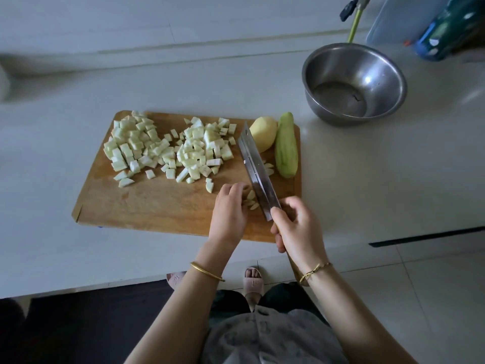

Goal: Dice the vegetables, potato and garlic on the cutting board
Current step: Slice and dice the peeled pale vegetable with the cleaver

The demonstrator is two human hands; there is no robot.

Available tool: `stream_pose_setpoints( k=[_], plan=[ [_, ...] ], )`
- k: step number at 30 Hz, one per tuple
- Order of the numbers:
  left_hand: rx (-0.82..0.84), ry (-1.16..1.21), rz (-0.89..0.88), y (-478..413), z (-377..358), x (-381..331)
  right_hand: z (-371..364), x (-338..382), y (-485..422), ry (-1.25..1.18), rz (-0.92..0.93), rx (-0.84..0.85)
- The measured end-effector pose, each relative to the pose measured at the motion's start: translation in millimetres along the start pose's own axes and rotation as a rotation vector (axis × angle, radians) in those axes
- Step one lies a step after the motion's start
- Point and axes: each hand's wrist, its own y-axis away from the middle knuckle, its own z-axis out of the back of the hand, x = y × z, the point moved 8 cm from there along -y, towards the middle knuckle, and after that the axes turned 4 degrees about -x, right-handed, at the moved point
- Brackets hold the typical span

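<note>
A wooden cutting board (147, 203) lies on the white counter. Two heaps of pale diced vegetable cubes (162, 148) cover its far left and middle. A peeled potato (263, 136) and a peeled pale-green vegetable (286, 145) lie at its far right. Garlic cloves (251, 199) sit near the front right, and a few more garlic pieces (269, 169) show past the blade. My left hand (231, 214) rests fingertips-down on the cloves. My right hand (299, 227) grips the handle of a cleaver (256, 169), whose blade stands just right of the cloves.
A steel bowl (354, 82) stands on the counter at the back right, behind the board. A clear plastic container (404, 19) and a blue-green package (451, 27) sit at the far right corner. The counter edge runs just below the board.
</note>
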Motion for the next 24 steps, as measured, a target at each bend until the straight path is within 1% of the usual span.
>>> stream_pose_setpoints(
  k=[4, 6, 9, 13, 20, 24],
  plan=[
    [0.053, 0.014, 0.022, 1.1, -3.7, -1.1, -0.9, -5.2, 1.3, -0.019, -0.023, -0.005],
    [0.070, -0.026, 0.009, 1.9, -6.6, -3.1, -0.4, -5.9, 2.1, -0.021, -0.022, -0.001],
    [0.050, -0.142, -0.063, 2.0, -9.1, -6.6, 3.1, -5.3, 1.4, -0.019, -0.010, -0.006],
    [0.049, -0.177, -0.099, 2.4, -9.4, -7.3, 6.5, -5.1, -1.4, -0.032, -0.004, -0.015],
    [0.004, -0.197, -0.117, -1.2, -5.7, -10.1, 10.6, 3.1, -4.9, -0.028, 0.033, -0.016],
    [-0.012, -0.198, -0.087, -13.2, -3.0, -10.4, 20.3, 14.5, -8.3, -0.023, 0.080, -0.018]
  ],
)
